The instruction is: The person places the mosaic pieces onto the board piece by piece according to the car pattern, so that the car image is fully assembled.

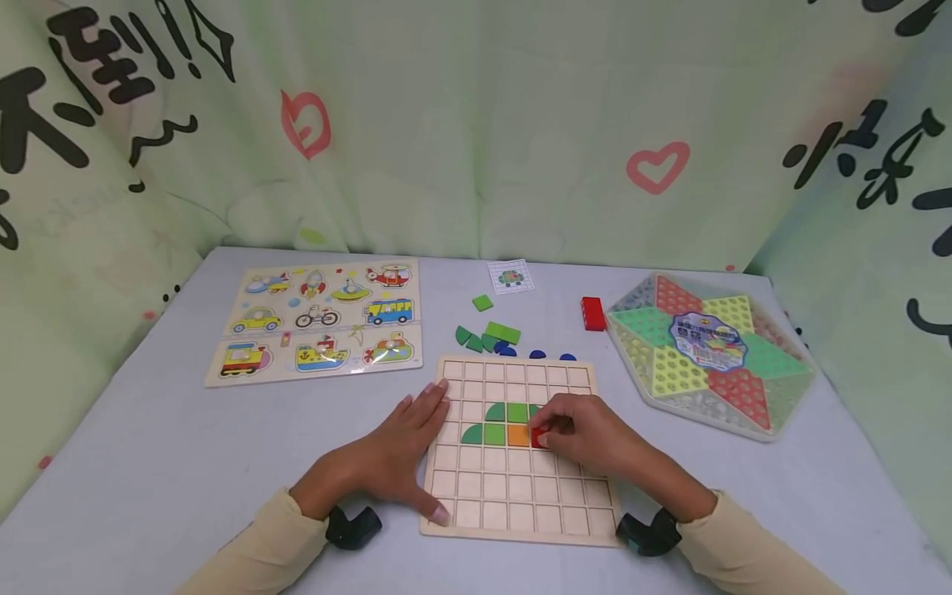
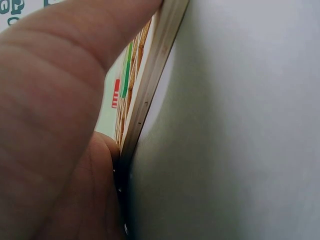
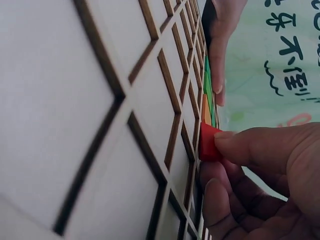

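A wooden grid board (image 1: 521,493) lies in front of me. My left hand (image 1: 387,454) rests with spread fingers along its left edge, the thumb near the lower left corner. With thumb and fingers, my right hand (image 1: 595,430) pinches a red tile (image 3: 209,142) at the grid, just right of an orange square tile (image 1: 518,435). Green square tiles (image 1: 494,434) and green quarter-round tiles (image 1: 473,434) sit in nearby cells. Another green piece is partly hidden by the right fingers. The left wrist view shows mostly the left thumb and the board's side.
Beyond the board lie loose green tiles (image 1: 502,333), blue pieces (image 1: 537,354) and a small picture card (image 1: 511,277). Red pieces (image 1: 592,314) stand at the right, beside a hexagonal game box (image 1: 640,364). A vehicle picture puzzle (image 1: 286,322) is at the left.
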{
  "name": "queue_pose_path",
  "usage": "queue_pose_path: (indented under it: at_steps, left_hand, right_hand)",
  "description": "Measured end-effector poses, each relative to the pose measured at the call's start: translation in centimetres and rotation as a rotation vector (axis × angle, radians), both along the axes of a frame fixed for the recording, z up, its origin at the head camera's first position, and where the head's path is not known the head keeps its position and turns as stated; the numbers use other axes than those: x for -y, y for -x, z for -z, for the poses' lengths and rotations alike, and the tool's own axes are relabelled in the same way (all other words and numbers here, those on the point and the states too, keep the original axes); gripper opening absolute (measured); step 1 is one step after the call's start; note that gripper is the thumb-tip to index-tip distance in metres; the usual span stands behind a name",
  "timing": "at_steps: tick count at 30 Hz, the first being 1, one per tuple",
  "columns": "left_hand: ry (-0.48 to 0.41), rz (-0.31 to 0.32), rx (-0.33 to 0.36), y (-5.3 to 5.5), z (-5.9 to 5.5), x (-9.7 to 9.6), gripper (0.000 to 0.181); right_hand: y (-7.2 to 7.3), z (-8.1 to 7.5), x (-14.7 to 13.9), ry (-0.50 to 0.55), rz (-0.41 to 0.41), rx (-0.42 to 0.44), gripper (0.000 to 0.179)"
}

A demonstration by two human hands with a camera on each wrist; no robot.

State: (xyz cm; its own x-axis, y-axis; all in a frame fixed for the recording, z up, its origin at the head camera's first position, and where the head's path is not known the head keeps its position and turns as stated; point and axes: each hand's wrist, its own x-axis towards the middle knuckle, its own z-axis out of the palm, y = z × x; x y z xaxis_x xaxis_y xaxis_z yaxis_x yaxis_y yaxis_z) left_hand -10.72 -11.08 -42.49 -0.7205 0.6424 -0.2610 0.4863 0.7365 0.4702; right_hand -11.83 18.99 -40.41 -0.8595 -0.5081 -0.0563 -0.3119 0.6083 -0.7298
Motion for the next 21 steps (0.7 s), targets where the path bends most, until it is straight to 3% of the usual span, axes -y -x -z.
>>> queue_pose_path:
  at_steps: [16,21]
  left_hand:
    - [0.007,-0.015,-0.001,-0.1,0.3,-0.1,0.137]
    - [0.010,-0.018,-0.002,0.0,0.3,-0.1,0.137]
  right_hand:
    - [-0.4,-0.3,1.2,-0.136,0.108,-0.090,0.019]
    - [-0.3,-0.6,1.7,-0.179,0.148,-0.075,0.017]
